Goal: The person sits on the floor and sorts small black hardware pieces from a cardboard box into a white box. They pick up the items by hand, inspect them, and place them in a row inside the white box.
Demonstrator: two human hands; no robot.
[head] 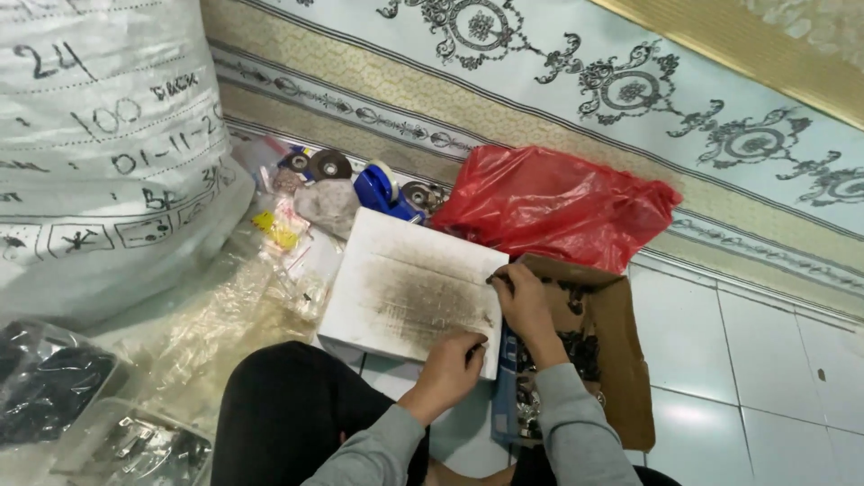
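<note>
A white foam slab [409, 283] with a dark smudged top lies on the tiled floor in front of my knee. My left hand [453, 367] rests at its near right corner, fingers curled, something small and dark pinched in them. My right hand [525, 304] sits at the slab's right edge and pinches a small dark part at its fingertips. Just right of the hands stands an open brown cardboard box [621, 351] holding several small dark metal parts [580, 353].
A red plastic bag [558, 202] lies behind the box. A blue tape dispenser [382, 191] and grey wheels [329, 165] sit behind the slab. A large white woven sack [99, 135] fills the left, with clear plastic bags [216, 324] and trays of parts [135, 445]. A patterned rug [576, 81] lies beyond.
</note>
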